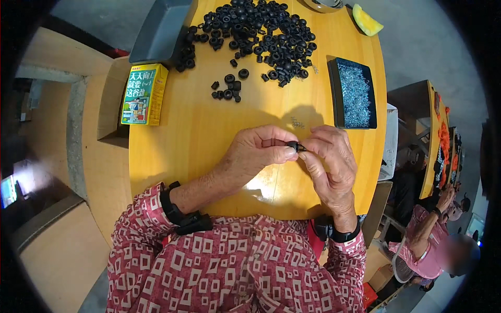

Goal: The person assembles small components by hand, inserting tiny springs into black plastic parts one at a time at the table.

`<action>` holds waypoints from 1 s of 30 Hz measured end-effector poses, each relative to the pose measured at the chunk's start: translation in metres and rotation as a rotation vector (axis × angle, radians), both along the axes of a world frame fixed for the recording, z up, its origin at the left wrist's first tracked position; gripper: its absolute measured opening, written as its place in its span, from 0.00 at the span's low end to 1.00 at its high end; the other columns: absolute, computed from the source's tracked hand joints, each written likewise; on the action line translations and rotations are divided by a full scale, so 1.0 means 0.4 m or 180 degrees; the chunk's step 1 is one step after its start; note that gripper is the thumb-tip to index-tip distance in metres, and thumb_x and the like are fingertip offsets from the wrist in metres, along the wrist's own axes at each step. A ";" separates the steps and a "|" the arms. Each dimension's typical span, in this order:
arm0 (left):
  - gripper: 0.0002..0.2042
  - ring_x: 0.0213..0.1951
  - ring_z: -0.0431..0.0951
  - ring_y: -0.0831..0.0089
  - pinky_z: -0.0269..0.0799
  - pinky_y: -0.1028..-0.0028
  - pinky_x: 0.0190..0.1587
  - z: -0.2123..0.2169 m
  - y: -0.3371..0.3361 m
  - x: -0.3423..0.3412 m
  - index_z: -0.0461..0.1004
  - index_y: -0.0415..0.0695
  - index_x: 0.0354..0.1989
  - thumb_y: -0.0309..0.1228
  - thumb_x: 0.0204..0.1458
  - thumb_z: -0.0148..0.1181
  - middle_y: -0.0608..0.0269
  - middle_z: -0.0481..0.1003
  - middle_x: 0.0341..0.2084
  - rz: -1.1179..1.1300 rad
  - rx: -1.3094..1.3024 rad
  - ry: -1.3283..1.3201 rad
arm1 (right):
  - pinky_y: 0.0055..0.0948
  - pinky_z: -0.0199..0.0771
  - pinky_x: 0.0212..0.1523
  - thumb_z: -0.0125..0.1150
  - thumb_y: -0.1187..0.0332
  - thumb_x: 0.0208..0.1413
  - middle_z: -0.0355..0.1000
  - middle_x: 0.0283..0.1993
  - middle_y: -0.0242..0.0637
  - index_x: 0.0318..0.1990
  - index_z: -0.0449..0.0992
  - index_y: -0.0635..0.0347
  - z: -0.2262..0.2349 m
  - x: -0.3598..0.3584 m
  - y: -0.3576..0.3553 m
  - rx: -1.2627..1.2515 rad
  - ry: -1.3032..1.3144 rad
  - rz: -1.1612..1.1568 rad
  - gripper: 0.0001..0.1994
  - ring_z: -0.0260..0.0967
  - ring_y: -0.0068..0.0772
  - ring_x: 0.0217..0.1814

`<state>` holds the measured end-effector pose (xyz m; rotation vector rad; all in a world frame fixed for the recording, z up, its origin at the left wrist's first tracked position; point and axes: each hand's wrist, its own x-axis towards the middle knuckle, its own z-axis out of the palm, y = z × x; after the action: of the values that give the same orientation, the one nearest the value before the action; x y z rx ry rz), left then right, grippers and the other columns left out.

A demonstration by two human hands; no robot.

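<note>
Over the near middle of the table (188,156), my two hands meet at a small black rounded part (294,145). My left hand (253,154) pinches this part between thumb and fingers. My right hand (330,164) is closed at its right side, thumb and fingertips around something thin and dark, too small to make out. Just beyond my fingers lie a few small silvery metal pieces (297,123), perhaps screws or springs. Several black parts (228,94) form a loose group farther off, and a large pile of similar black parts (250,26) covers the far side.
At the right edge stands a black tray (338,121) filled with small silvery pieces (356,94). A grey bin (162,31) and a green and yellow carton (143,95) are at the left. A melon slice (367,22) lies far right. Another person (422,240) sits off to the right.
</note>
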<state>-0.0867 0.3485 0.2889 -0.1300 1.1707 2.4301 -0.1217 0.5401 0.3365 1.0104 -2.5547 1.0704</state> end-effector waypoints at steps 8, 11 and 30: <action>0.11 0.42 0.77 0.80 0.74 0.79 0.47 -0.006 0.004 0.001 0.75 0.34 0.46 0.22 0.56 0.61 0.64 0.78 0.38 0.0015 -0.0100 0.0004 | 0.41 0.71 0.47 0.69 0.75 0.45 0.72 0.40 0.43 0.37 0.78 0.66 0.023 -0.005 -0.001 0.0417 0.0374 0.0237 0.11 0.71 0.47 0.46; 0.10 0.41 0.76 0.81 0.73 0.80 0.46 -0.008 0.011 0.003 0.76 0.34 0.46 0.22 0.55 0.61 0.65 0.77 0.38 0.0040 -0.0293 0.0089 | 0.42 0.71 0.47 0.69 0.75 0.44 0.72 0.40 0.43 0.37 0.78 0.67 0.038 -0.006 -0.001 0.0713 0.0544 0.0370 0.11 0.71 0.47 0.46; 0.12 0.44 0.80 0.74 0.76 0.75 0.50 -0.008 0.000 0.002 0.74 0.36 0.50 0.27 0.59 0.59 0.60 0.78 0.42 -0.0256 -0.0114 0.0175 | 0.34 0.72 0.50 0.69 0.80 0.48 0.77 0.42 0.40 0.40 0.81 0.65 -0.063 0.023 0.015 -0.1303 -0.1172 0.0087 0.10 0.72 0.40 0.50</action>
<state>-0.0858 0.3483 0.2857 -0.0266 1.2199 2.3570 -0.1126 0.5459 0.3112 0.8002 -2.4181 1.8389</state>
